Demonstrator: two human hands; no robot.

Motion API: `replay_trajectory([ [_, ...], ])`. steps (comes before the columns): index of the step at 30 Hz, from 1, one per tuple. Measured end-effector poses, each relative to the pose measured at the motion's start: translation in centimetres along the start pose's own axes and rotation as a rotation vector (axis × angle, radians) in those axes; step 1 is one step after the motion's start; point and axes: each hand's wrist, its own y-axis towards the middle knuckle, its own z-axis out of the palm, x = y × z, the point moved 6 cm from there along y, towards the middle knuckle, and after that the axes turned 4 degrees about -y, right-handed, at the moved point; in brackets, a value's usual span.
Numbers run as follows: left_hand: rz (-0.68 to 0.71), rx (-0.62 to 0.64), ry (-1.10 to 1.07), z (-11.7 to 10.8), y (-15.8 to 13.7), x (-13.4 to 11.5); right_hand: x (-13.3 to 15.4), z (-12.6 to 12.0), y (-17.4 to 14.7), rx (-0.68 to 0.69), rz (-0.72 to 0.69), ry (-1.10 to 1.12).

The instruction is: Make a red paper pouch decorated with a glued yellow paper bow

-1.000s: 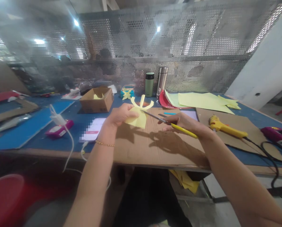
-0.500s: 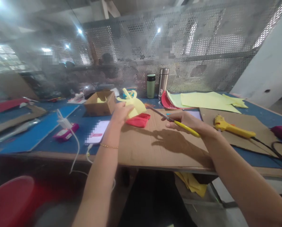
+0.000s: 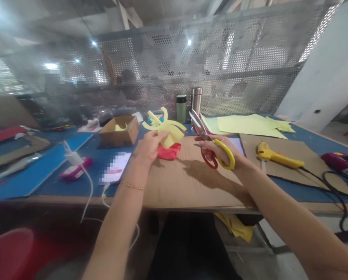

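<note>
Pinched in my left hand (image 3: pixel 150 144) is a piece of pale yellow sheet (image 3: pixel 171 134), its upper part cut into curling strips. My right hand (image 3: pixel 217 149) is closed round a pair of scissors (image 3: pixel 217 152) with one yellow and one red handle loop. The blades are parted and point up and to the left, apart from the yellow piece. Below that piece, a red folded piece (image 3: pixel 168 152) lies on the brown cardboard sheet (image 3: pixel 185 186), partly hidden by my left hand.
A yellow glue gun (image 3: pixel 280 157) with its black cord lies on cardboard at right. Behind are yellow sheets (image 3: pixel 249 125), a green tumbler (image 3: pixel 181 109) and a steel flask (image 3: pixel 196 100). Left stand a cardboard box (image 3: pixel 118 134) and a phone (image 3: pixel 115 169) on a white cable.
The scissors have turned from lying edge-on to standing upright with their blades apart, and have moved away from the yellow piece. My left hand keeps its hold; the yellow strips now fan out more.
</note>
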Motion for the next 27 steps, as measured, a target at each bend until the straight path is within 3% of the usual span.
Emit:
replay_trajectory([
  [5, -0.024, 0.045, -0.150, 2.7, -1.8, -0.3, 0.3, 1.0, 0.1, -0.004, -0.030, 0.128],
  [13, -0.058, 0.055, -0.192, 4.0, -2.6, 0.0, 1.3, 2.0, -0.4, -0.015, -0.094, 0.282],
  [19, -0.055, 0.277, -0.143, 6.2, -4.1, -0.5, 0.8, 3.1, -1.0, 0.078, -0.014, 0.363],
  [23, -0.109, 0.237, -0.089, 6.6, -5.1, -0.8, 0.5, 4.0, -1.2, 0.159, 0.031, 0.466],
  [27, -0.135, 0.165, -0.038, 6.9, -5.8, -1.4, 0.8, 4.1, -1.4, 0.200, 0.017, 0.433],
])
